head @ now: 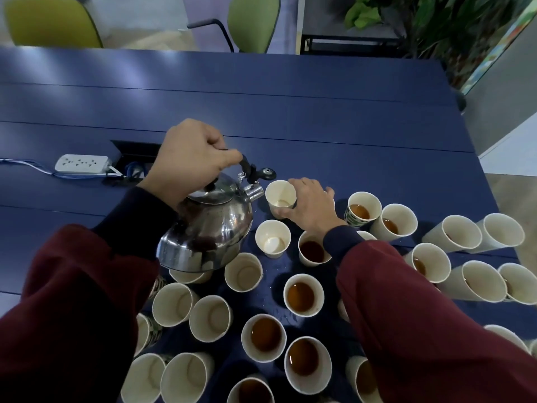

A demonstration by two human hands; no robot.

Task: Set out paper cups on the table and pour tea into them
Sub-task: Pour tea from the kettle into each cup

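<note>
Head view, nearest cups: tea cups (pixel 263 337) on the near side of the kettle (pixel 209 228), a bit to its right; brown tea in each, poured.
Empty bunch: empty cups (pixel 172 303) packed on the kettle's near side, under and left of its base; white inside, nothing poured.
Side cups: side cups (pixel 430 261) well right of the kettle, several touching; tea shows in a few, the others are angled too steeply to tell.
Kettle: steel, lid on, held up over the cups, tipped spout-first to the right.
Left hand: left hand (pixel 189 158) clenched round the kettle's black handle, carrying it.
Next cup: small cup (pixel 273 238) just right of the kettle's body, looks empty.
Right hand: right hand (pixel 311 205) wrapped round the held cup (pixel 280 199), fingers behind it, thumb in front.
Held cup: upright, rim just beside the kettle's spout; no stream visible, pale bottom; cannot tell if it rests on the table (pixel 319 112) or is lifted.
Beyond the hand: far cups (pixel 361 210) right of the kettle, tea in them.
Far side: power strip (pixel 82 163) left of the kettle and beyond it; green chairs (pixel 252 21) past the table's far edge.
Progress: setting-out looks finished; pouring roughly half done, I'd judge.
Left to do: held cup, small cup, then the empty bunch by the kettle's base.
</note>
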